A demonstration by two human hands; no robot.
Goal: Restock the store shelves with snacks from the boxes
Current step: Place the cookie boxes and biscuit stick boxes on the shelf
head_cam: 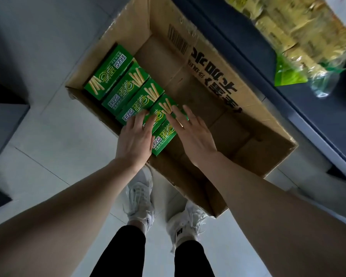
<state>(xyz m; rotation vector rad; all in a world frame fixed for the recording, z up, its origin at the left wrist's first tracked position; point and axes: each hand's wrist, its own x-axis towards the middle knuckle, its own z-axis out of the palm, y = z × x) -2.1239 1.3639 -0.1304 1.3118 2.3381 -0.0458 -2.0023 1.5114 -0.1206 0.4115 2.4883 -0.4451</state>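
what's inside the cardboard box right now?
Five green snack boxes lie in a row along one wall of the cardboard box; the rest shows bare bottom. The left hand and right hand cover parts of the nearest ones. Anything beneath the row is hidden.

Head view, looking down. An open cardboard box (pixel 218 108) sat on a pale tiled floor (pixel 48 156) beside a dark shelf edge (pixel 268 62). Five green snack boxes (pixel 116 72) lay in a row along the box's left wall; the rest of its bottom was bare. The left hand (pixel 135 136) and right hand (pixel 192 134), fingers extended, reached over the nearest snack boxes. White sneakers (pixel 141 198) stood below. Yellowish packaged goods (pixel 292 27) lay on the shelf.
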